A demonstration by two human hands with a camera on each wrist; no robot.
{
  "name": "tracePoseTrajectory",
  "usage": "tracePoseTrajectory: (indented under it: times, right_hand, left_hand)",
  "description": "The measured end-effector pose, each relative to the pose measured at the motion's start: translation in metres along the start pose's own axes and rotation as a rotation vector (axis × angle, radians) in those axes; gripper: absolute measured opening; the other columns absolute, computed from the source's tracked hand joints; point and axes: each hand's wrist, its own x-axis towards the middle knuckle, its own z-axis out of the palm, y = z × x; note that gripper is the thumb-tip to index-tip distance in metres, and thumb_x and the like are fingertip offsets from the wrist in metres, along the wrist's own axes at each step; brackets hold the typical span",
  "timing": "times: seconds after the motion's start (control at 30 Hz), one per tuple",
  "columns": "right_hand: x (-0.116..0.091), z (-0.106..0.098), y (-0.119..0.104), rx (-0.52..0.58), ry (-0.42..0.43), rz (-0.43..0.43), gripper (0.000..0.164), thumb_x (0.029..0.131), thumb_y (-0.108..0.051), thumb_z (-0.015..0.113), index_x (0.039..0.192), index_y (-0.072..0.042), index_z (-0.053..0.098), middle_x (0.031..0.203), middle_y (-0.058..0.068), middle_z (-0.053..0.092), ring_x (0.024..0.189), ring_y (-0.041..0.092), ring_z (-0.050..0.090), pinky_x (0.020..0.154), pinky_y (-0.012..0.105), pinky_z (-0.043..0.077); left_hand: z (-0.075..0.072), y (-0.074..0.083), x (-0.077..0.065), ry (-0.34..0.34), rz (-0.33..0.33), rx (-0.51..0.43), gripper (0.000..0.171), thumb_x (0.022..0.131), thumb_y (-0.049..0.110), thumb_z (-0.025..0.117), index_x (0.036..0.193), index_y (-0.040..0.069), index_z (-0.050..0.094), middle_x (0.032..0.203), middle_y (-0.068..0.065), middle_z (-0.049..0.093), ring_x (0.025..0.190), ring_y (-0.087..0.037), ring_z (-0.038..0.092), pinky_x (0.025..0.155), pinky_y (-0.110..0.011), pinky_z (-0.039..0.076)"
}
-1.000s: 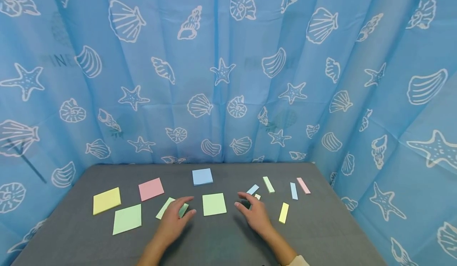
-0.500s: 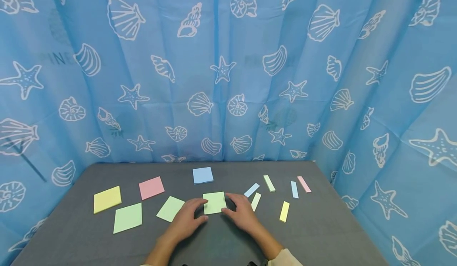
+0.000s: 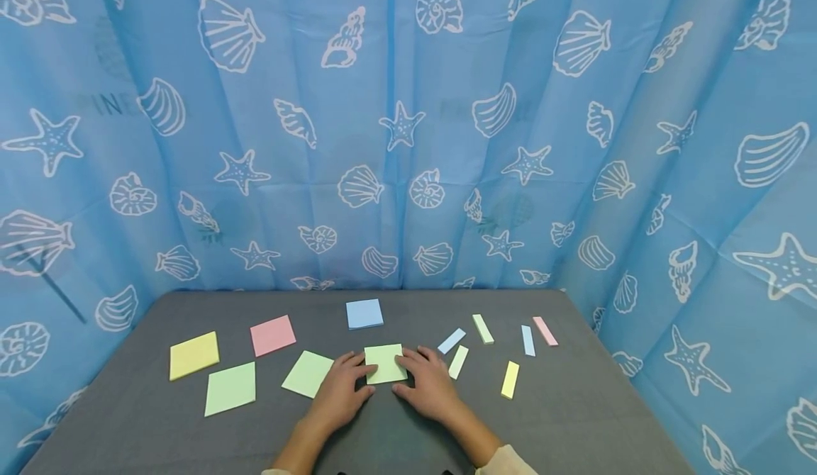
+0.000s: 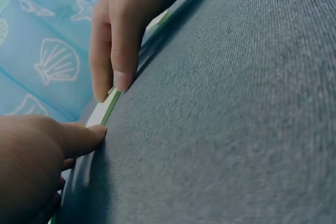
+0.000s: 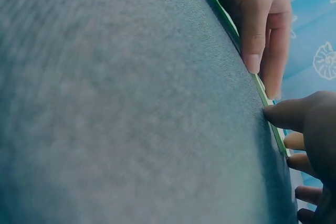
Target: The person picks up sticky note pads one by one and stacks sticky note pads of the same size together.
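Note:
A square light-green sticky-note pad (image 3: 385, 363) lies flat on the grey table between both hands in the head view. My left hand (image 3: 340, 391) touches its left side with extended fingers. From the right, my right hand (image 3: 429, 386) rests its fingertips on the other side. In the left wrist view the left thumb meets the thin near edge of the pad (image 4: 107, 109). The right wrist view has the right thumb at that same edge. A second green pad (image 3: 305, 371) lies left of my left hand, its corner partly covered by the fingers.
On the left lie a yellow pad (image 3: 194, 356), a pink pad (image 3: 273, 336) and another green pad (image 3: 230, 388). A blue pad (image 3: 364, 314) lies farther back. Several narrow strips, including a yellow strip (image 3: 510, 380), are spread on the right. A blue curtain (image 3: 396, 127) stands behind the grey table (image 3: 574, 418).
Both hands have come inward and down to the middle green pad, uncovering the green strip at right and more of the green pad at left. The pads look unmoved.

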Motion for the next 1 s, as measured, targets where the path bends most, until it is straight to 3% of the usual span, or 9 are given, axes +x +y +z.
tracePoseTrajectory:
  times: [0.2,0.33,0.47,0.57,0.73,0.9,1.0]
  right_hand:
    - [-0.002,-0.002,-0.001,-0.099,0.002,-0.040,0.046,0.083,-0.034,0.076,0.123,-0.013,0.068,0.127,0.006,0.062,0.118,0.032,0.051,0.093,0.055,0.041]
    - [0.002,-0.003,0.004,-0.169,0.022,-0.115,0.041,0.083,-0.036,0.076,0.118,-0.015,0.070,0.121,0.005,0.064,0.109,0.026,0.054,0.089,0.050,0.044]
    - [0.012,-0.009,0.009,-0.219,-0.010,-0.251,0.035,0.085,-0.038,0.075,0.111,-0.016,0.073,0.121,0.004,0.064,0.112,0.024,0.055,0.093,0.047,0.043]
    - [0.021,-0.014,0.010,-0.260,-0.042,-0.401,0.027,0.085,-0.034,0.075,0.105,-0.015,0.074,0.115,0.002,0.067,0.111,0.019,0.059,0.095,0.042,0.044]
    - [0.027,-0.017,0.009,-0.355,-0.031,-0.586,0.013,0.083,-0.025,0.078,0.090,-0.016,0.073,0.093,-0.004,0.069,0.088,0.011,0.065,0.082,0.031,0.049]
    - [0.026,-0.017,0.003,-0.459,0.008,-0.652,0.006,0.085,-0.020,0.075,0.083,-0.017,0.071,0.085,-0.006,0.068,0.081,0.009,0.064,0.078,0.028,0.050]
    - [0.025,-0.017,0.002,-0.430,0.002,-0.623,0.005,0.087,-0.019,0.072,0.084,-0.016,0.071,0.088,-0.006,0.068,0.083,0.009,0.065,0.078,0.028,0.050]
  left_hand:
    - [-0.003,-0.002,-0.002,-0.034,0.007,0.001,0.031,0.083,0.014,0.076,0.114,0.012,0.073,0.129,-0.017,0.060,0.126,-0.041,0.047,0.099,-0.057,0.038]
    - [-0.003,-0.003,-0.002,-0.035,0.011,-0.005,0.030,0.083,0.013,0.076,0.113,0.012,0.074,0.128,-0.016,0.060,0.126,-0.041,0.047,0.099,-0.057,0.038]
    - [-0.004,-0.005,0.001,-0.038,0.021,-0.003,0.029,0.084,0.015,0.076,0.113,0.013,0.073,0.128,-0.015,0.060,0.126,-0.040,0.047,0.099,-0.057,0.038]
    - [-0.006,-0.007,0.002,-0.043,0.036,-0.006,0.030,0.083,0.015,0.077,0.113,0.013,0.073,0.128,-0.015,0.060,0.125,-0.040,0.048,0.099,-0.056,0.038]
    - [-0.009,-0.007,0.003,-0.073,0.050,-0.042,0.034,0.081,0.012,0.076,0.114,0.011,0.071,0.129,-0.016,0.058,0.126,-0.041,0.045,0.101,-0.057,0.036]
    - [-0.012,-0.007,0.002,-0.113,0.013,-0.062,0.039,0.079,0.005,0.066,0.117,0.011,0.070,0.133,-0.015,0.055,0.131,-0.041,0.041,0.103,-0.059,0.033]
    - [-0.012,-0.008,0.002,-0.117,0.007,-0.072,0.043,0.075,0.002,0.062,0.117,0.010,0.070,0.134,-0.016,0.054,0.131,-0.041,0.040,0.103,-0.060,0.032]
